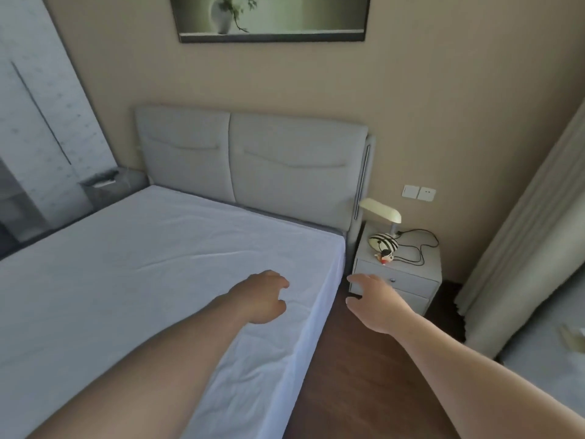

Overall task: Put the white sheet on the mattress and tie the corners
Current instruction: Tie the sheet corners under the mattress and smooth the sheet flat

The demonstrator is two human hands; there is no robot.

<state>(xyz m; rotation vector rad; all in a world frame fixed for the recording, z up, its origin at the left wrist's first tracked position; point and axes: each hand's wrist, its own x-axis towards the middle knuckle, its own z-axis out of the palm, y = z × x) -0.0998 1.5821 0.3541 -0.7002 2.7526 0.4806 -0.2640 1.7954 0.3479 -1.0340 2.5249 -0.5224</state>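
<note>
Left hand [264,296] hovers over the sheet [152,267], fingers loosely curled, gripping nothing. Right hand [375,304] hangs open above the floor [354,375], empty. Sheet covers the mattress, creased, draping its near side beside the nightstand [402,280].

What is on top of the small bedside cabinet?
On the bedside cabinet stand a cream lamp, a striped round object, a small figurine and a black cable. The drawers' contents are hidden.
</note>
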